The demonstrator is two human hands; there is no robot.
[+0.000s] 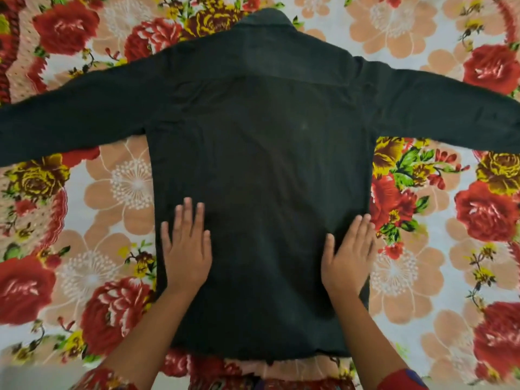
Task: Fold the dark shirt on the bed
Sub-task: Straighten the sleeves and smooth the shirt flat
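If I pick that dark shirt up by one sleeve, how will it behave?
The dark shirt lies flat with soft creases, so it likely hangs limp and loses its shape. Spread wide on the floral bedsheet, it would probably drag rather than slide cleanly.

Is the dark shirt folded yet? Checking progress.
No, spread flat: dark shirt lies back-up, both sleeves outstretched, left hand and right hand flat on it.

Dark long-sleeved cloth shirt [261,170] spread flat, back side up, collar at far end, sleeves stretched straight out sideways, unfolded.

A home bedroom: bed under a floral bedsheet [439,277] of red roses and peach blossoms.
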